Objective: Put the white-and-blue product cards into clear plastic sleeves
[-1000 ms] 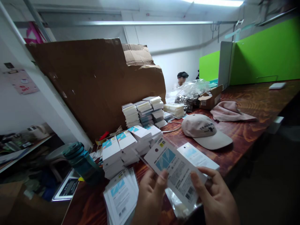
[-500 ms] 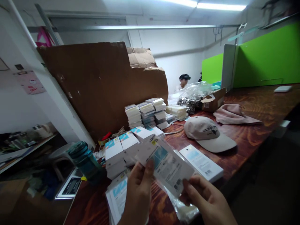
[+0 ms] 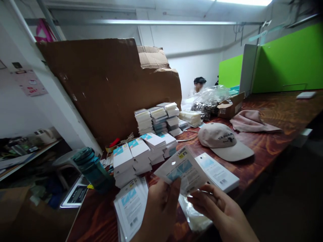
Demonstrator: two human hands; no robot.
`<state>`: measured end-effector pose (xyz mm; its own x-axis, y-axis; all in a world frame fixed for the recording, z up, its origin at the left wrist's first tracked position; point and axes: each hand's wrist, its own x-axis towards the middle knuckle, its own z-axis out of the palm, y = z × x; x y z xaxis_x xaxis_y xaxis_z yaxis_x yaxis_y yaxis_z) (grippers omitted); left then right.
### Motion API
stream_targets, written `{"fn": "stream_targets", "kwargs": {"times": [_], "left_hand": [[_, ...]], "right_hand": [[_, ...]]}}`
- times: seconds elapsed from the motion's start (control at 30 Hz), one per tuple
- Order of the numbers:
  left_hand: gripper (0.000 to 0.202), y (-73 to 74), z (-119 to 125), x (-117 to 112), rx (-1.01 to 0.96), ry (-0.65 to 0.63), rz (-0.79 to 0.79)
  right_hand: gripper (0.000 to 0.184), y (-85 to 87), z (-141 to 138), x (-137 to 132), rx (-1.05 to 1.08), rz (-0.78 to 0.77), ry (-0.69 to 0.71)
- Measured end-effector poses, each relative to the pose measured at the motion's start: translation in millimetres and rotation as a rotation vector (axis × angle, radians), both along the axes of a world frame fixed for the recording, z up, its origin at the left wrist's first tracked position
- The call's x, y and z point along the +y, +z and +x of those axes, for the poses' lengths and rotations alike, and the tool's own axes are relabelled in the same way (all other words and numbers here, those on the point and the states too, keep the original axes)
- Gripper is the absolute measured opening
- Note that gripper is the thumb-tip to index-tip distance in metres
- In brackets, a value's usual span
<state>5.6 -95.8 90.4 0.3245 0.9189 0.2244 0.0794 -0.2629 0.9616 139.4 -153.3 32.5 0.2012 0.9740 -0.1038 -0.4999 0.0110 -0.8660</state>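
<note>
My left hand (image 3: 161,210) pinches a white printed card (image 3: 182,169) with a blue panel, held above the wooden table (image 3: 264,141). My right hand (image 3: 218,211) is curled under the card's near edge, fingertips at a clear plastic sleeve (image 3: 193,215) that hangs below it. Just beyond lies a flat white packet (image 3: 217,171). A fanned pile of similar cards (image 3: 131,206) lies left of my left hand.
Stacks of white packets (image 3: 141,156) and further stacks (image 3: 157,119) stand before a large cardboard sheet (image 3: 108,84). A beige cap (image 3: 222,141), pink cloth (image 3: 252,121), small open box (image 3: 229,106), a teal bottle (image 3: 92,169). Another person sits far back (image 3: 199,84).
The card has tilted flatter and lower. My right hand has slid from the card's right edge to beneath it, at the plastic sleeve.
</note>
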Motion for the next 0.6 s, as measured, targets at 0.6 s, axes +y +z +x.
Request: {"fn": "stream_targets", "kwargs": {"times": [0.6], "left_hand": [[0.036, 32.2, -16.2, 20.1, -0.170, -0.004, -0.138]], "right_hand": [[0.033, 1.9, -11.6, 7.1, -0.231, 0.069, -0.188]]}}
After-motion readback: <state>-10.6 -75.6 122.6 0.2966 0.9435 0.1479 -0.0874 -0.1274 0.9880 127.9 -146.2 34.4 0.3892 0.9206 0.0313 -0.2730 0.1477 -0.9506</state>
